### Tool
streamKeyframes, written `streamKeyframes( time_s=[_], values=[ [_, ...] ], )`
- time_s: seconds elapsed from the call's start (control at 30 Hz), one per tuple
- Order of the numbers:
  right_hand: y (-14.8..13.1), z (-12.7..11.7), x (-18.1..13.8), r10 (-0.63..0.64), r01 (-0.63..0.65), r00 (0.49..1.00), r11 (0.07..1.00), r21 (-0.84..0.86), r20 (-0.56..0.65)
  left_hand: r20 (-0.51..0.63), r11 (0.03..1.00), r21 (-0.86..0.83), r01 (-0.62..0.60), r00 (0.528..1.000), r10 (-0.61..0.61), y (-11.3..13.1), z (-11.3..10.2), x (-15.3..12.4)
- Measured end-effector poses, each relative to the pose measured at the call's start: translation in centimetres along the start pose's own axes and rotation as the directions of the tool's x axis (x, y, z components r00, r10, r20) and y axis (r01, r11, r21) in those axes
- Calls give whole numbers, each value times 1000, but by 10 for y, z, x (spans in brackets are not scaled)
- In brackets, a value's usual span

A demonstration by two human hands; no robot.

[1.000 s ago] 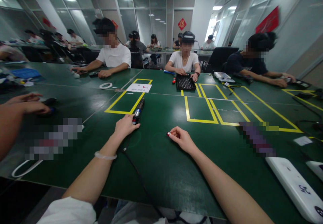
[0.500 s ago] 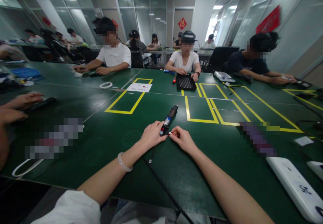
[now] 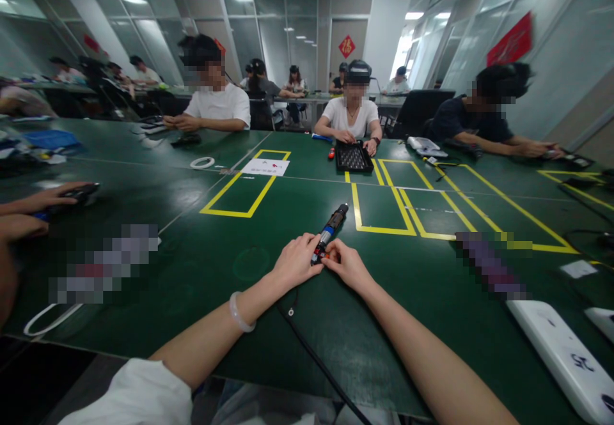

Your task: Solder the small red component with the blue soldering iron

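My left hand [image 3: 297, 262] is closed around the near end of a black pen-shaped tool with a blue band [image 3: 330, 228], which points away over the green table [image 3: 268, 335]. A black cable [image 3: 316, 361] runs from it toward me. My right hand [image 3: 348, 264] pinches a small red and white part [image 3: 325, 255] right against the tool's near end. Both hands touch in the middle of the table.
Yellow tape rectangles [image 3: 384, 211] mark the table beyond my hands. A black tray [image 3: 354, 156], a white sheet [image 3: 265, 167] and a white ring [image 3: 202, 162] lie farther off. White power strips [image 3: 561, 348] sit at the right. Several people work around the table; a neighbour's hands [image 3: 43, 201] rest at left.
My left hand carried the tool from the left to the table's middle, up against my right hand's small part. The right hand stayed almost in place.
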State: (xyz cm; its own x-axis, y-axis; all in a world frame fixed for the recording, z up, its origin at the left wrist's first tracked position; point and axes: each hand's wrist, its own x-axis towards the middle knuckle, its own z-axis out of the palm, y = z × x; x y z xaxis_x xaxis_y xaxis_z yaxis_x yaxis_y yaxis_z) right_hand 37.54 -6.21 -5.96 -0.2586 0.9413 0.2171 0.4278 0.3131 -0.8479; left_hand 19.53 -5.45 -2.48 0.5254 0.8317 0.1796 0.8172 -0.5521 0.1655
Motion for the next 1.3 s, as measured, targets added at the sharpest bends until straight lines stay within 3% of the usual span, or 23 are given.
streamKeyframes(
  time_s=[0.43,0.73,0.9,1.17,1.3],
  values=[
    [-13,-4,-4,-64,65,998,997,51,-15,-11,998,-37,51,999,-51,5,-1,-2],
    [-12,-11,-7,-50,50,999,998,42,6,26,996,21,85,996,-85,-24,-16,-3],
    [-10,-12,-7,-57,56,998,998,21,24,66,971,45,234,969,-236,-81,-26,-8],
    [-5,-11,-7,-70,71,997,997,-13,41,84,880,34,475,876,-476,-212,-40,-29],
    [-8,-11,-6,-69,71,997,997,-35,47,49,823,51,566,821,-568,-259,-46,-45]
  ],
)
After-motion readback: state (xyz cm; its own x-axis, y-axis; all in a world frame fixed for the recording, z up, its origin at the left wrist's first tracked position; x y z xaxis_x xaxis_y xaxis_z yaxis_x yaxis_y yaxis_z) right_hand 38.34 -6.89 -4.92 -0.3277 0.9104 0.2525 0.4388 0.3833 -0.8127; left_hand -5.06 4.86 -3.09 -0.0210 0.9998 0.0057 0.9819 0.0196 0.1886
